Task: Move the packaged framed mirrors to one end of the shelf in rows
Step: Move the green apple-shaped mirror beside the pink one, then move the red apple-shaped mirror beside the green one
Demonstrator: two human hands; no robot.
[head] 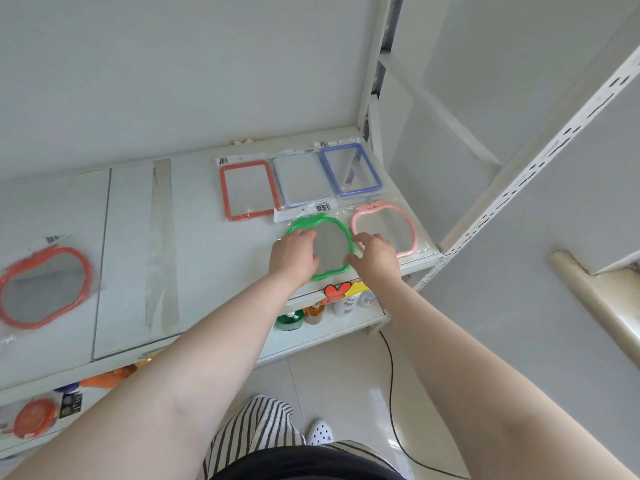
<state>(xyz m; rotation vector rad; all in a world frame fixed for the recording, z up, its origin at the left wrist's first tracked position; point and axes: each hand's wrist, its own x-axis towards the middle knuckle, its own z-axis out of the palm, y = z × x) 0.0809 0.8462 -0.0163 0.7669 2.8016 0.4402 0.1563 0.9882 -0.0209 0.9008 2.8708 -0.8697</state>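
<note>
the left hand [293, 255] and right hand [375, 256] lie with fingers spread flat on the green apple-shaped plastic-framed mirror in its clear bag [320, 249], second row at the shelf's [131, 258] right end; pushed carelessly, it could ride onto the pink apple-shaped mirror [386, 230] or slip off the front edge. counted: three rectangular mirrors, red [248, 190], pale blue [302, 179], dark blue [350, 169]; three apple-shaped, the orange one [43, 287] well apart at left.

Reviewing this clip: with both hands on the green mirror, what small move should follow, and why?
Probably release it and reach left for the red apple-shaped mirror, the only one lying apart. The green mirror, under the left hand and right hand, already sits beside the pink mirror.
</note>
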